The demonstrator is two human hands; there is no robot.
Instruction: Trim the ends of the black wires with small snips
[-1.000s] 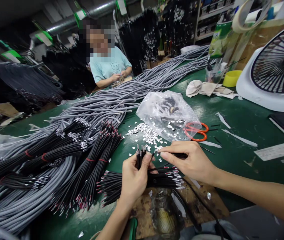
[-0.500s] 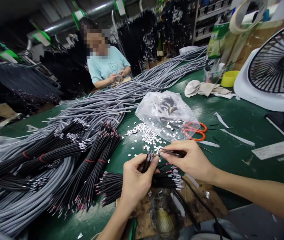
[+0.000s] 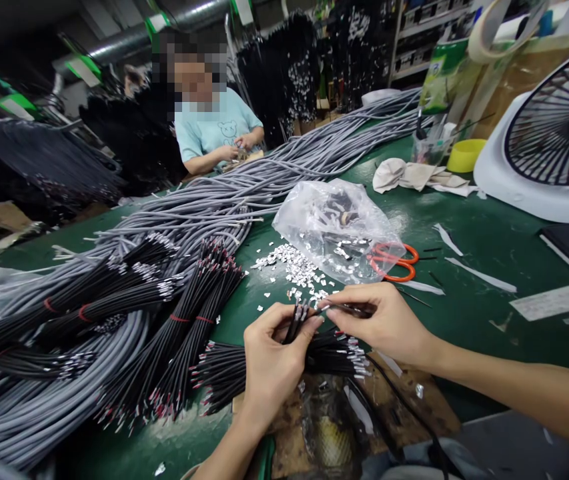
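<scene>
Several short black wires (image 3: pixel 298 320) with silver tips stand up between the thumb and fingers of my left hand (image 3: pixel 275 357), which is closed on them. My right hand (image 3: pixel 391 325) is closed around dark tweezers (image 3: pixel 357 309), whose tips point left toward those wires. A small pale piece shows at its fingertips, too small to make out. Below both hands lies a bundle of black wires (image 3: pixel 331 357) with silver and red ends, partly hidden by my left hand. Just beyond the fingers is a pile of small silver foil pieces (image 3: pixel 294 263).
Orange-handled scissors (image 3: pixel 404 270) lie beside a clear plastic bag (image 3: pixel 337 227). Tied black wire bundles (image 3: pixel 184 333) and long grey cables (image 3: pixel 214 193) cover the left side. A white fan (image 3: pixel 514 180) stands at right. A person in light blue (image 3: pixel 219 133) works across the table.
The tweezer tips and right fingers have shifted slightly at the wire ends, and a pale piece now shows there. My left hand keeps its hold on the wires.
</scene>
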